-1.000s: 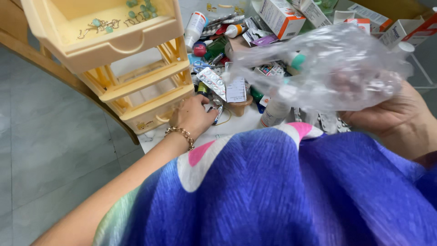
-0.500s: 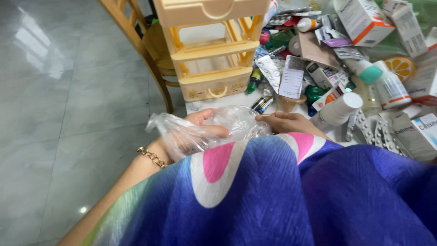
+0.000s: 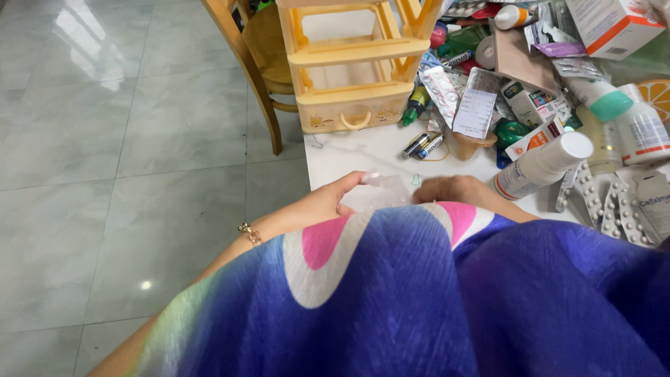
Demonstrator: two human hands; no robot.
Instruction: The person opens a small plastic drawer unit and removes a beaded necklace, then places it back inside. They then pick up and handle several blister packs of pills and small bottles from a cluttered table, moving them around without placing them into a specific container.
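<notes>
Grey glossy floor tiles border a white marble desk [image 3: 363,150] at whose near edge both hands bunch a clear, crinkled plastic bag [image 3: 382,194]. Its long axis runs left to right between them. Left hand [image 3: 333,202] and right hand [image 3: 453,190] each grasp an end. Beyond stand a yellow plastic drawer unit [image 3: 352,63], a white cylindrical bottle [image 3: 543,165] and silvery blister packs [image 3: 614,206].

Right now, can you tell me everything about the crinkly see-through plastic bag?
The crumpled clear plastic bag is thin, glossy film, scrunched into a small wad at the near edge of the white marble-look table. The left hand and right hand press it from either side, fingers curled around it. The blue, pink and white garment hides its lower part.
</notes>
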